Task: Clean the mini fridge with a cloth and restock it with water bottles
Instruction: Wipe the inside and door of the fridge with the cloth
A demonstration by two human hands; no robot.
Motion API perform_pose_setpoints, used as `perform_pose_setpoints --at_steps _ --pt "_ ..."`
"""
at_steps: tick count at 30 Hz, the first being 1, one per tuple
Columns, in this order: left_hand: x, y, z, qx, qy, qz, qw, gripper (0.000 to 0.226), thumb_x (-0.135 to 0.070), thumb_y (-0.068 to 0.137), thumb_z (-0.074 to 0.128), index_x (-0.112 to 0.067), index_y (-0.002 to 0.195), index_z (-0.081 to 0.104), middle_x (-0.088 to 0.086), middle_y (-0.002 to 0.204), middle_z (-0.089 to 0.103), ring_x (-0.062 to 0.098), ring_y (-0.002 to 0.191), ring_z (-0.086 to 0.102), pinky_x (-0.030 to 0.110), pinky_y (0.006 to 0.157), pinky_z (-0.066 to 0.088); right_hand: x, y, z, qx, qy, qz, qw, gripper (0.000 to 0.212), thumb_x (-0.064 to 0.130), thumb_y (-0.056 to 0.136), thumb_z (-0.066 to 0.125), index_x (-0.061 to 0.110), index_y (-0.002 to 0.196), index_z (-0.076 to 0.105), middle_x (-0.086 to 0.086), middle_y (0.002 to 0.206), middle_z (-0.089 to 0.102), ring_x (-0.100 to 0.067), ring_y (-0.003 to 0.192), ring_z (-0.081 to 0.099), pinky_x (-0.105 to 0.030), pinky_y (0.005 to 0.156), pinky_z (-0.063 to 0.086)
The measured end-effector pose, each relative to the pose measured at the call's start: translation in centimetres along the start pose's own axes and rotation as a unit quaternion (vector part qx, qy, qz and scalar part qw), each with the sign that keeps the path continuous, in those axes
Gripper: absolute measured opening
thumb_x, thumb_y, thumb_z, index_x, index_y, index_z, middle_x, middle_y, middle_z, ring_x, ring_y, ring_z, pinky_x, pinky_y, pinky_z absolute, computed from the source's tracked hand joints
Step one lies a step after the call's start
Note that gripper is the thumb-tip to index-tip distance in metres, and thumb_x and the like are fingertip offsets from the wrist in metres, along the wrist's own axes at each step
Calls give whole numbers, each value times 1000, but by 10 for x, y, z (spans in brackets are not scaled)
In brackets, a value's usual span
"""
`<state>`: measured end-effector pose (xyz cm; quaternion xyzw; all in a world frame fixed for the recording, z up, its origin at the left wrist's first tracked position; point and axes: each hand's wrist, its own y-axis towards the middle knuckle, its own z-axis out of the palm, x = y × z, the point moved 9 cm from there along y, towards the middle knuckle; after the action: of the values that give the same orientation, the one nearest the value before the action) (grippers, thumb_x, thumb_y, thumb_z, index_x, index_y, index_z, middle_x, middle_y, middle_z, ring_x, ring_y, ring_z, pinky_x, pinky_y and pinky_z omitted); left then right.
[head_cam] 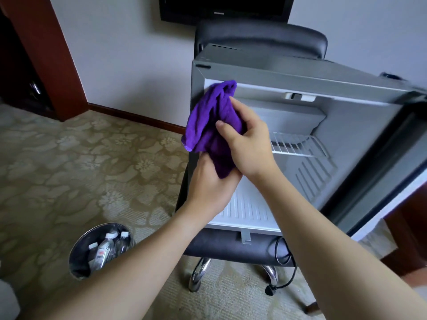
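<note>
A grey mini fridge point(300, 77) stands on a black office chair, its door point(397, 162) swung open to the right. Inside are a white wire shelf point(298, 146) and a ribbed white floor. A bunched purple cloth point(208, 116) hangs in front of the fridge's left opening edge. My right hand point(247, 144) grips the cloth from the right, thumb across it. My left hand point(212, 183) holds its lower end from below. Several water bottles point(108, 245) lie in a shiny metal bin point(78, 248) on the floor at lower left.
The black chair point(231, 248) has chrome legs, and the fridge's black power cord point(284, 269) dangles under the seat to the carpet. Patterned beige carpet point(80, 158) spreads to the left. A dark screen hangs on the wall above, and a wooden door frame stands far left.
</note>
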<state>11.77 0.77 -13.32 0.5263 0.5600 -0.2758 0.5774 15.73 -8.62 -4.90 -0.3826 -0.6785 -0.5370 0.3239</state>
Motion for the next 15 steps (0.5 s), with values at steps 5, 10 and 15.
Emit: perform_pose_setpoints --at_steps 5,10,15 --pt "-16 -1 -12 -31 -20 -50 998 60 -54 58 74 -22 107 61 -4 97 74 17 91 72 48 80 59 25 -16 -10 40 -22 0 999 56 19 83 65 20 138 56 9 126 65 -4 114 61 -33 103 47" --pt "-50 -23 -17 -36 -19 -14 999 40 -38 67 73 -28 103 60 -8 95 73 13 90 71 46 84 57 50 -31 -37 44 -42 -1 998 57 28 81 63 29 138 56 12 118 68 -7 99 64 -30 95 51" --pt "-84 -46 -20 -20 -2 34 999 32 -30 70 68 -29 101 61 -13 88 71 9 85 69 42 82 57 58 -48 -79 21 -45 29 998 47 36 87 67 29 133 60 10 115 69 -4 96 65 -41 94 54"
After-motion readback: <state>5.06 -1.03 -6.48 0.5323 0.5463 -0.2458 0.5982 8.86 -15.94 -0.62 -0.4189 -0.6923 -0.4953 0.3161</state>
